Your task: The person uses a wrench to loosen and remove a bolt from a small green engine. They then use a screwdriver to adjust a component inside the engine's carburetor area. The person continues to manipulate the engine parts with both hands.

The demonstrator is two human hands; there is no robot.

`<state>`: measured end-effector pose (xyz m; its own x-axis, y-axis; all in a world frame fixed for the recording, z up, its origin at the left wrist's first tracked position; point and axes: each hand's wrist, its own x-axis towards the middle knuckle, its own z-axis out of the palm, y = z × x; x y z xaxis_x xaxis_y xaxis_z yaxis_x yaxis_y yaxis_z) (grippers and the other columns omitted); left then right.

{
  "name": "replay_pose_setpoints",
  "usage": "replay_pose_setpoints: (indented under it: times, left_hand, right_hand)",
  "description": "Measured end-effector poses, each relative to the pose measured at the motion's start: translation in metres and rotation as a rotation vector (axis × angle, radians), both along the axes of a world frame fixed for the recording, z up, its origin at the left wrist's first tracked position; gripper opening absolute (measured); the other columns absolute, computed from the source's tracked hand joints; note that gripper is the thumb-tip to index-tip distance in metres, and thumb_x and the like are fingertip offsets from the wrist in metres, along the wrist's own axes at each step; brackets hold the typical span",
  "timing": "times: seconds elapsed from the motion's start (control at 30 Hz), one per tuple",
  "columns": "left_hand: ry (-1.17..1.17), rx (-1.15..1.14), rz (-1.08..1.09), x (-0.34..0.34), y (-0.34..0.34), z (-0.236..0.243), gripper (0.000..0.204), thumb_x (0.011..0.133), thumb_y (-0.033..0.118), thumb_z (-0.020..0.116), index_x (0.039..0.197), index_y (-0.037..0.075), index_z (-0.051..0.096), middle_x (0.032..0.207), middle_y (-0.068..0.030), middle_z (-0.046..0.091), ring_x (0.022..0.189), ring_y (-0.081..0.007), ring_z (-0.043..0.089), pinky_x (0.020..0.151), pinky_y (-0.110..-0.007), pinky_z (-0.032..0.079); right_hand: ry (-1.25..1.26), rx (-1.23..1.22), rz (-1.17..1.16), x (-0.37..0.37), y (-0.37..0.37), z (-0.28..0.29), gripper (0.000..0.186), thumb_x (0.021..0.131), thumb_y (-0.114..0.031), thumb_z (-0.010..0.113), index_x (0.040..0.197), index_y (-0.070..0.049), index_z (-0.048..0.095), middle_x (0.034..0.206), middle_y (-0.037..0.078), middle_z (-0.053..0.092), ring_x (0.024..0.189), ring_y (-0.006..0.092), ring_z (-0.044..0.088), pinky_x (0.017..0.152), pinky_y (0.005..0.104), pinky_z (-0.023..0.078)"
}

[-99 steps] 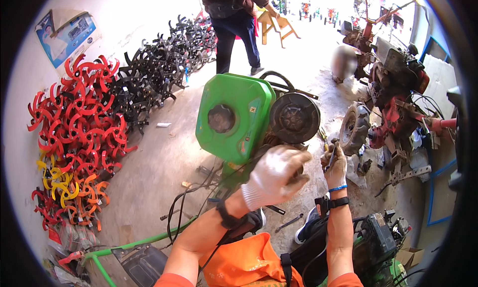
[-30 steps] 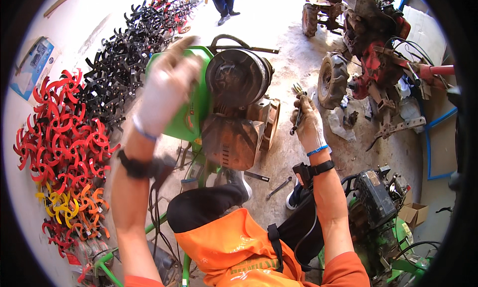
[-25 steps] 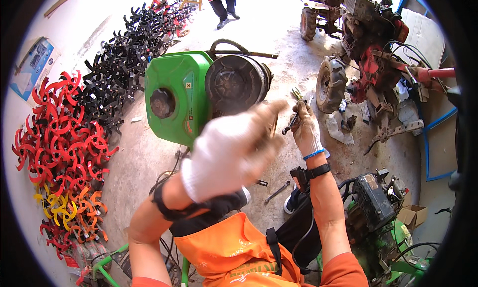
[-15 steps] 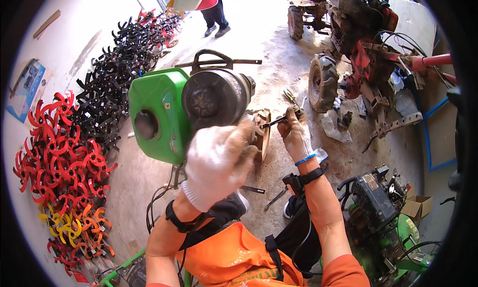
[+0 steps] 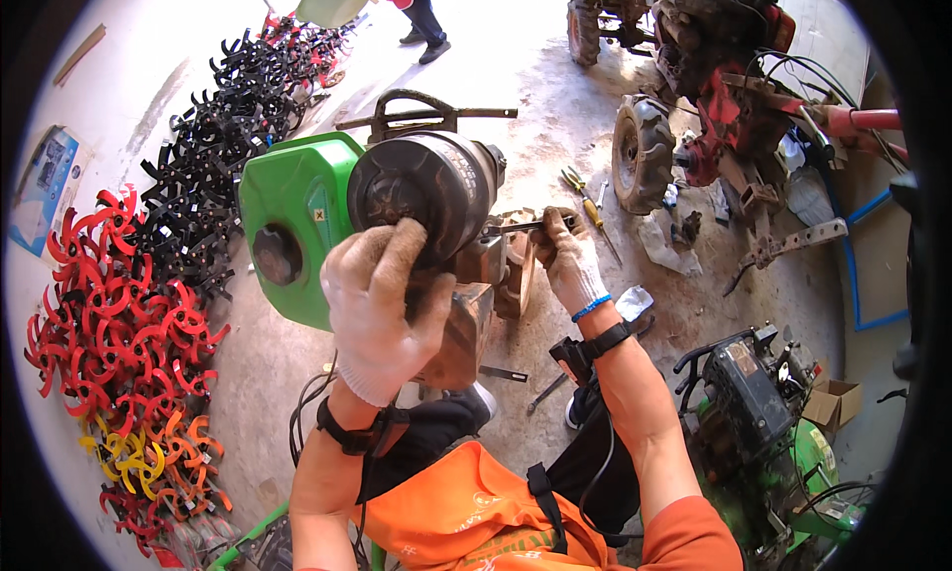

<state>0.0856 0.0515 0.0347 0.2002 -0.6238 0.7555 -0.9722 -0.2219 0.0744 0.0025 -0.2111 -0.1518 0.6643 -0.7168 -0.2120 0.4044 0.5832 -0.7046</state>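
In front of me stands a small engine with a green fuel tank [image 5: 297, 214], its dark cap, and a round black air cleaner [image 5: 416, 184]. My left hand [image 5: 382, 298], in a white glove with brown fingers, is open at the air cleaner's lower edge, thumb and fingers apart. Its fingertips seem to touch the housing. My right hand [image 5: 570, 259], gloved alike, is closed on the end of a slim metal wrench [image 5: 516, 227]. The wrench's other end reaches the engine's right side, above a rusty round part [image 5: 516, 279]; its tip is hard to make out.
Red curved tiller blades [image 5: 129, 313] and black ones [image 5: 208, 145] lie heaped at left. Pliers [image 5: 572, 180] and a screwdriver [image 5: 595, 214] lie on the floor. A muddy tractor wheel [image 5: 642, 155] stands right, another engine [image 5: 739, 393] lower right. A person's legs [image 5: 424, 21] show far off.
My left hand has moved left and down from the engine's right side to the air cleaner, its fingers opening. The wrench in my right hand has shifted slightly left. The distant person has stepped.
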Motion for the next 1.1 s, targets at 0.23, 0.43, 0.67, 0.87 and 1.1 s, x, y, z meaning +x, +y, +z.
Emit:
replay_pose_setpoints:
  times: [0.23, 0.43, 0.67, 0.87, 1.1]
  left_hand:
    - [0.014, -0.010, 0.001, 0.000, 0.001, -0.014, 0.074, 0.095, 0.010, 0.097, 0.163, 0.007, 0.069, 0.157, -0.0235, 0.062, 0.144, -0.0465, 0.063, 0.119, -0.055, 0.057]
    - [0.059, -0.050, 0.009, 0.001, 0.000, -0.019, 0.074, 0.090, 0.018, 0.101, 0.159, 0.010, 0.074, 0.152, -0.0171, 0.067, 0.139, -0.0457, 0.064, 0.119, -0.058, 0.053]
    - [0.026, -0.024, 0.026, 0.002, 0.002, -0.021, 0.071, 0.095, 0.015, 0.096, 0.161, 0.007, 0.071, 0.158, -0.0212, 0.062, 0.142, -0.0466, 0.063, 0.122, -0.058, 0.054]
    - [-0.004, 0.030, 0.047, 0.000, 0.006, -0.019, 0.068, 0.104, 0.012, 0.089, 0.167, 0.003, 0.065, 0.165, -0.0256, 0.057, 0.149, -0.0461, 0.060, 0.128, -0.056, 0.050]
    - [0.025, 0.037, 0.053, -0.002, 0.009, -0.019, 0.066, 0.108, 0.015, 0.086, 0.169, 0.003, 0.063, 0.166, -0.0256, 0.058, 0.153, -0.0465, 0.059, 0.130, -0.057, 0.049]
  right_hand:
    - [0.050, -0.110, 0.086, 0.001, 0.000, -0.006, 0.030, 0.121, -0.026, 0.082, 0.143, -0.008, 0.072, 0.113, 0.002, 0.079, 0.093, 0.0135, 0.078, 0.076, 0.0284, 0.060]
    - [0.085, -0.236, 0.294, -0.007, -0.018, -0.005, 0.055, 0.110, -0.029, 0.094, 0.153, -0.006, 0.069, 0.128, 0.008, 0.082, 0.102, 0.0158, 0.081, 0.082, 0.0285, 0.066]
    - [-0.042, 0.004, 0.160, -0.003, 0.004, 0.004, 0.034, 0.120, -0.020, 0.083, 0.149, -0.005, 0.073, 0.116, 0.007, 0.082, 0.093, 0.0181, 0.080, 0.080, 0.0348, 0.067]
    - [0.063, -0.087, 0.182, -0.002, 0.011, 0.008, 0.027, 0.122, -0.022, 0.079, 0.144, -0.007, 0.073, 0.118, 0.007, 0.082, 0.098, 0.0191, 0.082, 0.078, 0.0350, 0.070]
    - [-0.088, -0.030, 0.178, 0.000, 0.011, 0.021, 0.031, 0.119, -0.024, 0.084, 0.141, -0.006, 0.072, 0.109, 0.005, 0.078, 0.088, 0.0159, 0.076, 0.075, 0.0324, 0.066]
